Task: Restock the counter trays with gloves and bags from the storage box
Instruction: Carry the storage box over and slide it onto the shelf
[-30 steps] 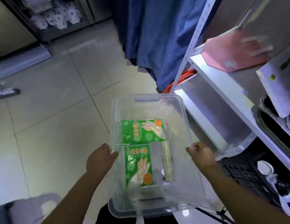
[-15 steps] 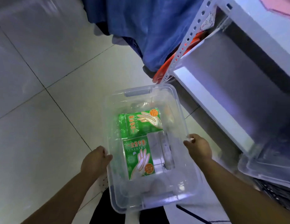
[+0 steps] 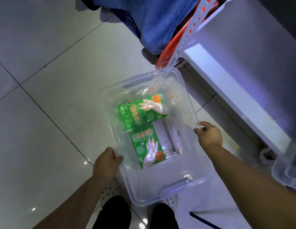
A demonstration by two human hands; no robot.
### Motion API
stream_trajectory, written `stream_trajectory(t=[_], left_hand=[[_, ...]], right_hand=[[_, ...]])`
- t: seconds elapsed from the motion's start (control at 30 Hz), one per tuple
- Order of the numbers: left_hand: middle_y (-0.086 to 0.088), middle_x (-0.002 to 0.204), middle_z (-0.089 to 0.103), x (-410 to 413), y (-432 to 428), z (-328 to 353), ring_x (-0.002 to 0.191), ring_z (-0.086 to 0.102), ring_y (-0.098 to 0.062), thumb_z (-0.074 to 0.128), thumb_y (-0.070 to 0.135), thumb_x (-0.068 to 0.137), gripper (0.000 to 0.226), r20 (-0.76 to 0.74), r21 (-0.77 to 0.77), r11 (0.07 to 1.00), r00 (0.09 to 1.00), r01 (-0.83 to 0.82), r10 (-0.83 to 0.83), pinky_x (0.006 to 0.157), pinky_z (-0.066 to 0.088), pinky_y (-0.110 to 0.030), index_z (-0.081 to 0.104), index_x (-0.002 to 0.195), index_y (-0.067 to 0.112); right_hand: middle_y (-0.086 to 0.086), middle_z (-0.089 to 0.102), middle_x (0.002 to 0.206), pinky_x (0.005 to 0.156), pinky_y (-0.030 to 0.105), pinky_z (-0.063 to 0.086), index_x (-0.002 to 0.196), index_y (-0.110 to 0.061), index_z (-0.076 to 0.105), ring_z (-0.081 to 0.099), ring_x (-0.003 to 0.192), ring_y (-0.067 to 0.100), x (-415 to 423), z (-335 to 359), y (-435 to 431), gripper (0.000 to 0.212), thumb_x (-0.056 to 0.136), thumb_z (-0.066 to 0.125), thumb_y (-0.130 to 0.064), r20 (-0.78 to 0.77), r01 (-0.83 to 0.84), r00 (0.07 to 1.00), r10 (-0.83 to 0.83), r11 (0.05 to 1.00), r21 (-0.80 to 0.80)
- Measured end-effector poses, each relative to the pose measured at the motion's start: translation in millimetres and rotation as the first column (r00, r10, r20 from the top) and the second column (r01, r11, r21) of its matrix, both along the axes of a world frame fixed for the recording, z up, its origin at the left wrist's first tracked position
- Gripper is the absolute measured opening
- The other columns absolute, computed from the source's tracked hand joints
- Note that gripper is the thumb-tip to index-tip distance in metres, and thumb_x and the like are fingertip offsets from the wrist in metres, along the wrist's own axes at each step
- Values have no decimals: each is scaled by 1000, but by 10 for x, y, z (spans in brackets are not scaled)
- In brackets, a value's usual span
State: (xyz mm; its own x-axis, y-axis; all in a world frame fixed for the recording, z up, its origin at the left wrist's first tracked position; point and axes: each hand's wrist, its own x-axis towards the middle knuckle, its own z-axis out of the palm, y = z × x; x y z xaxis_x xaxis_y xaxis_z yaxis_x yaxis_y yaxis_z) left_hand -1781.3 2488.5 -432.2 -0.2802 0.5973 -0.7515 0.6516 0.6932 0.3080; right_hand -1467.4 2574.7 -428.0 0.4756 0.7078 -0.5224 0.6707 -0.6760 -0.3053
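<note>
Clear plastic storage box (image 3: pixel 160 182) held above floor tiles. Left hand (image 3: pixel 106 164) grips 9 o'clock rim; right hand (image 3: pixel 208 135) clasps 3 o'clock rim. Two green glove packs (image 3: pixel 144 113) inside.

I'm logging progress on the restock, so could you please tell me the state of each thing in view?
Clear plastic storage box: open, no lid, held at both long rims.
Upper green glove packet: flat in box.
Lower green glove packet: flat in box.
White bag roll: lying in box, beside packets.
Left hand: gripping box rim.
Right hand: gripping box rim.
</note>
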Motion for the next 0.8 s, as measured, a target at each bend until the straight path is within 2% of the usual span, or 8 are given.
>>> stream_trajectory(t=[0.2, 0.27, 0.4, 0.47, 0.57, 0.7, 0.73, 0.8], left_hand=[[-13, 94, 65, 16, 19, 0, 81, 59, -27, 54, 19, 86, 10, -3, -65, 997, 999, 52, -53, 70, 44, -32, 54, 92, 10], [-10, 105, 66, 12, 50, 123, 89, 60, -26, 53, 20, 85, 21, -52, -85, 992, 994, 94, -99, 70, 40, -28, 56, 106, 14], [-5, 102, 68, 152, 180, 565, 85, 59, -22, 52, 18, 86, 23, -65, 97, 971, 975, 218, -213, 70, 40, -27, 57, 109, 15], [-4, 95, 68, 328, 283, 848, 83, 61, -24, 53, 17, 86, 22, -32, 188, 943, 961, 277, -276, 71, 42, -28, 58, 107, 16], [1, 92, 69, 709, 472, 1250, 86, 63, -26, 55, 16, 86, 22, 20, 305, 878, 919, 370, -394, 71, 42, -27, 60, 106, 19], [5, 94, 69, 1335, 663, 1833, 89, 63, -24, 57, 19, 86, 18, 135, 414, 818, 862, 399, -489, 73, 44, -29, 61, 103, 25], [4, 95, 70, 1480, 684, 1965, 87, 63, -24, 58, 19, 86, 17, 159, 444, 801, 844, 402, -512, 75, 46, -31, 61, 102, 25], [7, 93, 70, 1719, 697, 2181, 78, 63, -22, 58, 18, 86, 17, 180, 485, 768, 811, 419, -557, 71, 49, -31, 61, 101, 26]], right_hand=[[6, 63, 87, 75, 37, 53, 115, -14, 62, 60, 78, 29, 17, 17, -36, 28, 88, 54, -13, -46, 45, 998, -43, 998, 37], [4, 63, 95, 82, 35, 50, 113, -13, 64, 59, 87, 28, 52, 159, -94, 28, 88, 51, -11, -50, 74, 996, -71, 995, 66], [-5, 58, 80, 71, 29, 48, 82, -25, 65, 54, 75, 17, 244, 748, -193, 25, 84, 47, -7, -116, 278, 959, -258, 934, 225], [-7, 58, 70, 62, 25, 45, 78, -26, 64, 52, 66, 15, 369, 1174, -270, 23, 83, 49, -10, -99, 287, 958, -270, 909, 301], [-4, 66, 75, 65, 25, 44, 79, -26, 66, 55, 66, 15, 557, 1895, -399, 20, 84, 53, -11, -96, 322, 944, -316, 819, 474], [-8, 62, 83, 69, 21, 37, 89, -23, 68, 55, 82, 13, 909, 2718, -679, 17, 85, 53, -16, 177, 132, 921, -348, 704, 698], [-9, 59, 82, 67, 20, 33, 90, -21, 68, 52, 86, 15, 1024, 2863, -753, 18, 84, 52, -17, 253, 87, 888, -385, 679, 729], [1, 60, 86, 68, 25, 27, 93, -16, 66, 48, 91, 26, 1267, 3045, -871, 19, 81, 52, -19, 380, 69, 785, -490, 678, 732]])
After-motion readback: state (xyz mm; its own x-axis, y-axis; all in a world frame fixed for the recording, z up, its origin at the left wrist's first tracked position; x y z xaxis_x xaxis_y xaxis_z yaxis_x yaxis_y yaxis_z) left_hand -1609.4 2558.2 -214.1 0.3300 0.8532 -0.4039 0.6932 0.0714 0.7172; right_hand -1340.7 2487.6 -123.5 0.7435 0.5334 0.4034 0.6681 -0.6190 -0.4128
